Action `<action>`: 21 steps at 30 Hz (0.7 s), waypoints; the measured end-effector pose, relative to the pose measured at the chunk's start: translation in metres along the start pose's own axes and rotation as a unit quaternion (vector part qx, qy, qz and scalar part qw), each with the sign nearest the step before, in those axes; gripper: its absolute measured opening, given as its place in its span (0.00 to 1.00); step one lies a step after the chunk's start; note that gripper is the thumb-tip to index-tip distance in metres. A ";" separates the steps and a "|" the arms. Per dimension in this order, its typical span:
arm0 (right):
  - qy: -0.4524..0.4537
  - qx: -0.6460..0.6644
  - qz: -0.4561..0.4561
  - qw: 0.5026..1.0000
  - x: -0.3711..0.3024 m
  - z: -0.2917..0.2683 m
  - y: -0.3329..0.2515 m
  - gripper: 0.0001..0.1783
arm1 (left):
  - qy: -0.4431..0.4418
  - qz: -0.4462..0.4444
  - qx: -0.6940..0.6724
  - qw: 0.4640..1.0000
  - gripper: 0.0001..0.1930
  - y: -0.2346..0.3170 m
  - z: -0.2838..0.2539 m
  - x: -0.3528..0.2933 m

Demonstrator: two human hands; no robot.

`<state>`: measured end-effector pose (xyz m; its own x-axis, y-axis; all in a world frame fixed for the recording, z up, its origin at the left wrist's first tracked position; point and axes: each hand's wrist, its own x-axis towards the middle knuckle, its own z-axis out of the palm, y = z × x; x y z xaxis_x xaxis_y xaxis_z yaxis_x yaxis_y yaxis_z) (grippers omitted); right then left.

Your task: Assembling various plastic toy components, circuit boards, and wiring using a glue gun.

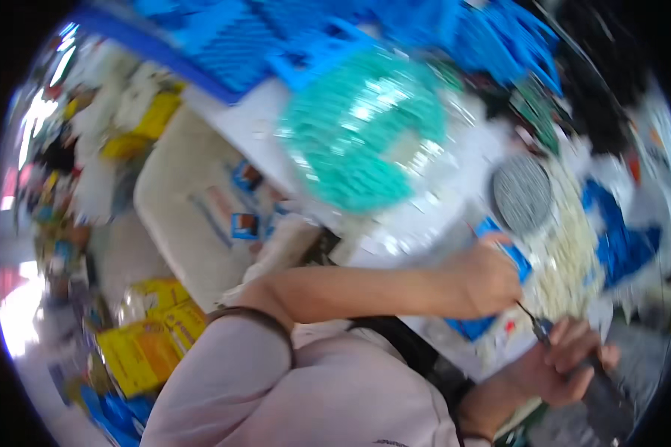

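Observation:
My left hand (488, 277) is closed around a small blue plastic part (520, 261), which shows past the fingers. In my right hand (574, 357) is a dark electric screwdriver (608, 402). Its thin bit points up and left toward the left hand, and its tip lies close to the blue part; whether they touch I cannot tell. Under and beside both hands lies a heap of small off-white pieces (566, 276). A round grey dish or bundle (521, 195) sits just beyond the left hand, its contents blurred.
A clear bag of green pieces (350, 141) rests on the white table (257, 112). Blue plastic trays (231, 56) line the far side. To the left, a pale seat (183, 171) carries several blue-and-brown pieces (244, 226). Yellow bags (145, 350) lie at lower left, blue plastic (622, 238) at right.

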<state>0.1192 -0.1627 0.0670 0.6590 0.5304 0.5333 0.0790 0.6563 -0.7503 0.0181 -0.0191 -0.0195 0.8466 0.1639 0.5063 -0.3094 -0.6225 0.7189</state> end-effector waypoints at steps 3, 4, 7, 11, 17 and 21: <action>0.019 -0.064 -0.012 0.998 0.003 0.016 -0.011 0.18 | 0.014 -0.009 -0.031 0.999 0.06 0.005 -0.008 0.000; 0.022 -0.080 -0.010 0.996 0.005 0.017 -0.018 0.19 | 0.009 0.001 -0.050 0.999 0.07 0.009 -0.004 0.007; 0.009 -0.047 0.003 0.999 0.005 0.022 -0.011 0.21 | 0.006 -0.003 -0.032 0.999 0.08 0.011 -0.017 0.006; -0.019 -0.033 0.018 0.999 0.003 0.019 -0.007 0.20 | 0.001 0.013 0.001 1.000 0.11 0.007 -0.020 0.002; -0.003 -0.117 0.005 0.993 0.009 -0.009 0.000 0.20 | -0.071 -0.094 0.073 0.990 0.30 0.002 -0.047 -0.003; 0.035 -0.181 0.002 0.983 0.018 -0.047 0.015 0.25 | -0.089 -0.084 0.097 0.988 0.27 -0.015 -0.046 -0.031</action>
<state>0.1678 -0.1683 0.0468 0.7089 0.4852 0.5119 0.3293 0.4141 -0.8486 -0.0232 0.0204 -0.0238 0.9470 0.1515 0.2832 -0.0834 -0.7357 0.6722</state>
